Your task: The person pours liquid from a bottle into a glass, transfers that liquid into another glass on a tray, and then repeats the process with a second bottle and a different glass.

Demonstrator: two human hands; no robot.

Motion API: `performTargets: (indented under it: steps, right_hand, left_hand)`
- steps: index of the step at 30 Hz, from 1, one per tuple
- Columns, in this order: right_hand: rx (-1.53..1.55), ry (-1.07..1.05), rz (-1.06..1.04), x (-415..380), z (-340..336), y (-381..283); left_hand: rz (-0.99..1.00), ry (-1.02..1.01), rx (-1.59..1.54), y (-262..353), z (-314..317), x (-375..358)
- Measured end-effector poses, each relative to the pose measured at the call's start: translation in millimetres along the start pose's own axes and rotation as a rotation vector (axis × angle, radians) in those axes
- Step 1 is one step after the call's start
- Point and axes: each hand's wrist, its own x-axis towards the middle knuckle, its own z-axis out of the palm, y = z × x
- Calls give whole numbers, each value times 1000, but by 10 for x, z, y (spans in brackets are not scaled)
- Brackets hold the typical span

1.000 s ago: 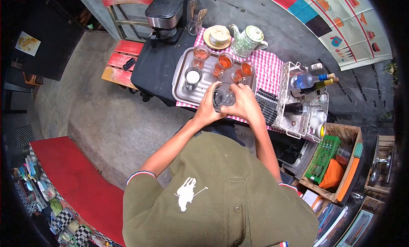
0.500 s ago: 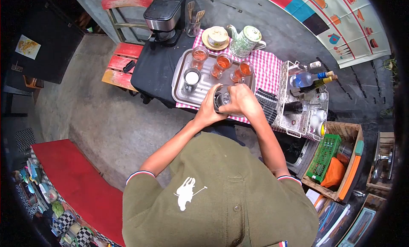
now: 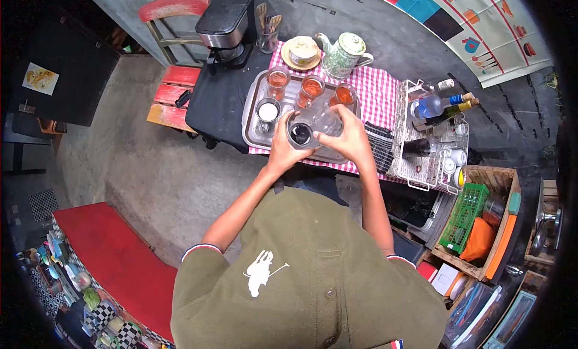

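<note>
Just above the middle of the frame, your left hand (image 3: 282, 149) wraps its fingers around a clear glass jar (image 3: 301, 133), its dark mouth facing up. Your right hand (image 3: 349, 138) closes on the same jar from the right, fingers curled over its far side. You hold the jar over the near edge of the metal tray (image 3: 251, 117) on the desk (image 3: 220, 99). Beyond it on the tray stand three glasses of amber tea (image 3: 310, 88) and a cup of milk (image 3: 267, 111). Farther up sits a green teapot (image 3: 341, 54).
</note>
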Motion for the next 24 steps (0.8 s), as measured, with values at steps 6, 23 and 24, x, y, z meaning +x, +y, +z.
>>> performTargets:
  steps: [6,23,24]
  right_hand:
    - [137,146,40,-15,21,122]
    - [252,245,160,-302,123,590]
    - [255,246,165,-318,126,618]
  left_hand:
    - [-81,5,-85,-202,35,14]
    - [-144,-71,65,-886,326,-110]
    - [-135,-75,88,-890,321,-101]
